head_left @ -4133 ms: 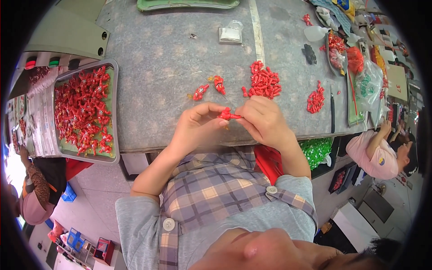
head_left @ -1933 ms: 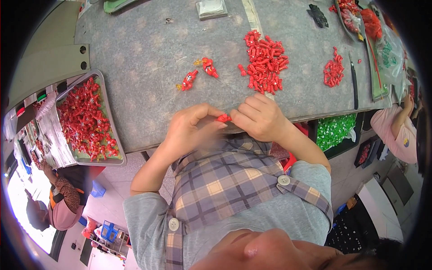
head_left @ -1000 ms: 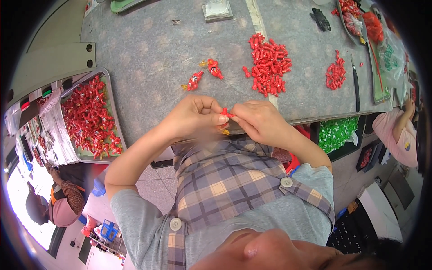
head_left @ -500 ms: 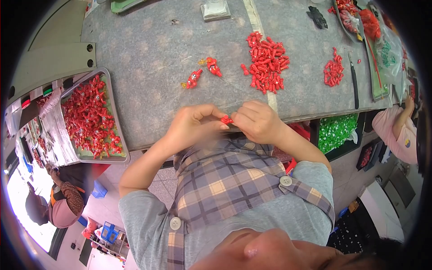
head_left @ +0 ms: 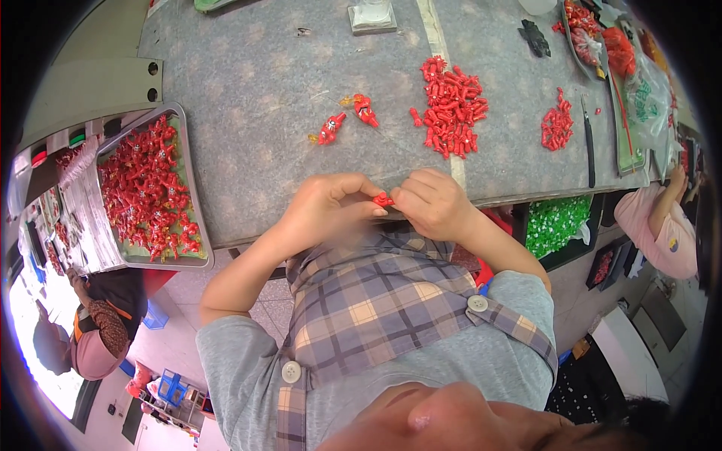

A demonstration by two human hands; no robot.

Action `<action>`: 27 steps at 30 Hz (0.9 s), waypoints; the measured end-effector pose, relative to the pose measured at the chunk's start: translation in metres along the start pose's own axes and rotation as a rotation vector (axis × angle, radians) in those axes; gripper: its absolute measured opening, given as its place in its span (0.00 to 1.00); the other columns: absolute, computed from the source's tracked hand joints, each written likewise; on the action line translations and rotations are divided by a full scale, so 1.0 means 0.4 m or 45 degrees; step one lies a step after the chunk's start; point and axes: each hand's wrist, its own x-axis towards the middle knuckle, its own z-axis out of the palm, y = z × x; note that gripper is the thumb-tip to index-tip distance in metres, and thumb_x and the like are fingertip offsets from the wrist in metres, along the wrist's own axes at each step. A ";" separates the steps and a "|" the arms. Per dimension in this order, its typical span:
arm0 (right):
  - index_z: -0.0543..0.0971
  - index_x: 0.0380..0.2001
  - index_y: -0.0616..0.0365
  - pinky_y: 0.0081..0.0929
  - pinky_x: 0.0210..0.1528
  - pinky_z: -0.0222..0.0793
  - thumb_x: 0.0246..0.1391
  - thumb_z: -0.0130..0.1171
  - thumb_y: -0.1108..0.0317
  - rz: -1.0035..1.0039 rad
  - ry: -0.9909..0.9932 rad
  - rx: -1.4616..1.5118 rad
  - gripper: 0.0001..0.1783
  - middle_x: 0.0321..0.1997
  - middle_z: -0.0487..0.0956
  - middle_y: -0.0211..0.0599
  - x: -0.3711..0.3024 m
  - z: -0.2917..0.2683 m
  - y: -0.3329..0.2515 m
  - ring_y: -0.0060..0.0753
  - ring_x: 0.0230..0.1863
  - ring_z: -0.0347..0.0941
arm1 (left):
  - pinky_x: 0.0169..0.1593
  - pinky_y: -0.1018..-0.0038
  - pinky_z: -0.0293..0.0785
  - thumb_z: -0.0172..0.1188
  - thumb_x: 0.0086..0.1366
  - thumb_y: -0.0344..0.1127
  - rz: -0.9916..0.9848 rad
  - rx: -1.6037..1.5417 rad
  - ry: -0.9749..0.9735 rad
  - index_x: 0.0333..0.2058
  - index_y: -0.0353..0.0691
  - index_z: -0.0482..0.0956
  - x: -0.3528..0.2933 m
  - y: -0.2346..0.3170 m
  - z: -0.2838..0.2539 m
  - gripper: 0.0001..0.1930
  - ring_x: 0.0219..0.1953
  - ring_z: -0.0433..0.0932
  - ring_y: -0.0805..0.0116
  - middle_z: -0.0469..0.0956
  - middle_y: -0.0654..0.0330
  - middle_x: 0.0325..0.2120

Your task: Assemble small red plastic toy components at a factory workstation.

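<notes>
At the near edge of the grey table [head_left: 248, 128], my left hand [head_left: 327, 207] pinches a small red plastic piece [head_left: 383, 200] between thumb and fingers. My right hand [head_left: 435, 201] is closed on the other end of the same piece, its fingertips hiding part of it. Beyond my hands lie two red figurines, a nearer one [head_left: 330, 129] and a farther one [head_left: 365, 111], each with a yellowish part at one end. To their right is a large heap of small red pieces [head_left: 455, 109].
On the left stands a metal tray [head_left: 201, 218] full of red figurines. A smaller red pile [head_left: 557, 126] and a black-handled tool [head_left: 590, 154] lie at right, near a plastic bag [head_left: 648, 94]. Below the table edge sits a bin of green pieces [head_left: 556, 225]. Other people are at both sides.
The whole view has shifted slightly. Both my hands keep hold of the red piece in nearly the same place, and it appears turned a little.
</notes>
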 end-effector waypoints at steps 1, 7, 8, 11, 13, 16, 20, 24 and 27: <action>0.72 0.25 0.60 0.30 0.26 0.63 0.35 0.58 0.74 -0.002 -0.002 0.000 0.09 0.21 0.67 0.35 0.000 0.000 0.000 0.36 0.24 0.66 | 0.34 0.78 0.72 0.64 0.52 0.32 -0.003 0.013 -0.001 0.33 0.39 0.79 0.000 0.002 -0.001 0.09 0.29 0.77 0.76 0.80 0.60 0.26; 0.72 0.25 0.60 0.31 0.27 0.64 0.34 0.59 0.75 0.017 -0.020 0.015 0.10 0.21 0.68 0.36 0.002 -0.001 0.001 0.38 0.24 0.66 | 0.33 0.78 0.72 0.64 0.52 0.33 -0.008 0.027 0.012 0.33 0.38 0.79 0.001 0.004 0.000 0.09 0.28 0.77 0.77 0.80 0.60 0.26; 0.71 0.23 0.58 0.30 0.26 0.64 0.35 0.57 0.74 0.036 -0.013 -0.011 0.08 0.21 0.68 0.34 0.004 -0.001 -0.001 0.36 0.24 0.67 | 0.33 0.79 0.72 0.64 0.52 0.33 -0.017 0.035 0.014 0.33 0.38 0.79 0.001 0.005 0.000 0.09 0.28 0.77 0.77 0.80 0.60 0.26; 0.69 0.21 0.56 0.29 0.25 0.63 0.36 0.56 0.73 0.088 -0.026 -0.035 0.07 0.19 0.68 0.32 0.017 -0.010 -0.010 0.34 0.24 0.67 | 0.33 0.80 0.71 0.64 0.53 0.33 -0.079 -0.017 0.022 0.33 0.38 0.79 0.002 0.003 -0.002 0.09 0.27 0.76 0.79 0.80 0.61 0.25; 0.69 0.21 0.56 0.30 0.24 0.63 0.37 0.57 0.74 0.121 -0.048 -0.030 0.07 0.19 0.69 0.31 0.029 -0.024 -0.017 0.34 0.23 0.67 | 0.33 0.80 0.72 0.62 0.54 0.30 -0.127 -0.074 0.021 0.33 0.33 0.78 0.006 0.012 -0.002 0.08 0.29 0.76 0.78 0.79 0.61 0.26; 0.68 0.21 0.56 0.30 0.22 0.62 0.39 0.57 0.74 0.177 -0.109 -0.020 0.07 0.18 0.69 0.31 0.051 -0.047 -0.023 0.34 0.22 0.68 | 0.33 0.80 0.73 0.61 0.56 0.26 -0.212 -0.257 -0.023 0.34 0.29 0.76 0.015 0.018 -0.013 0.08 0.30 0.76 0.76 0.79 0.59 0.28; 0.69 0.22 0.57 0.32 0.22 0.62 0.41 0.57 0.75 0.211 -0.163 0.058 0.07 0.17 0.69 0.34 0.069 -0.057 -0.028 0.37 0.21 0.68 | 0.33 0.80 0.74 0.60 0.56 0.26 -0.243 -0.532 -0.088 0.33 0.29 0.75 0.018 0.010 -0.027 0.07 0.31 0.77 0.74 0.79 0.56 0.29; 0.70 0.24 0.58 0.33 0.22 0.61 0.44 0.57 0.74 0.271 -0.222 0.091 0.05 0.17 0.68 0.37 0.079 -0.067 -0.033 0.40 0.21 0.68 | 0.33 0.80 0.74 0.60 0.57 0.26 -0.239 -0.571 -0.114 0.33 0.29 0.75 0.018 0.013 -0.030 0.07 0.32 0.77 0.73 0.79 0.56 0.29; 0.67 0.23 0.57 0.34 0.21 0.62 0.45 0.57 0.72 0.281 -0.260 0.047 0.07 0.16 0.69 0.34 0.082 -0.070 -0.032 0.37 0.21 0.69 | 0.30 0.84 0.71 0.60 0.57 0.27 -0.239 -0.599 -0.100 0.34 0.31 0.76 0.017 0.011 -0.028 0.07 0.27 0.74 0.81 0.78 0.63 0.26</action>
